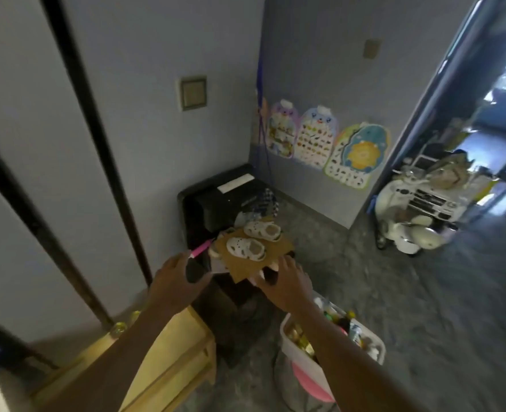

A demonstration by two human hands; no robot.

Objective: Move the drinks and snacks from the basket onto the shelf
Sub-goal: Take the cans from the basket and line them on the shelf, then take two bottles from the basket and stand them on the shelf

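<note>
The white basket sits on the floor at your lower right, under your right forearm, and it is packed with bottles and packets; the frame is too blurred to name any single one. A pink round thing shows at the basket's near side, against a grey bag on the floor. The wooden shelf stands at your lower left against the wall, and two yellow-green bottles rest on its far left edge, close to the wall panel.

Your right hand is stretched forward with the fingers spread and nothing in it, hovering at the near right corner of a brown cardboard sheet. Your left hand is also out in front, beside the sheet's left edge; a dark oval thing lies against its fingers, but whether you grip it or it merely lies behind them I cannot tell. A pink pen lies just above that hand.

The cardboard sheet rests on a black unit in the corner of the room, and a pair of small white sandals sits on the sheet. Three children's charts hang on the wall behind, and a white ride-on toy car stands by the doorway at right.
</note>
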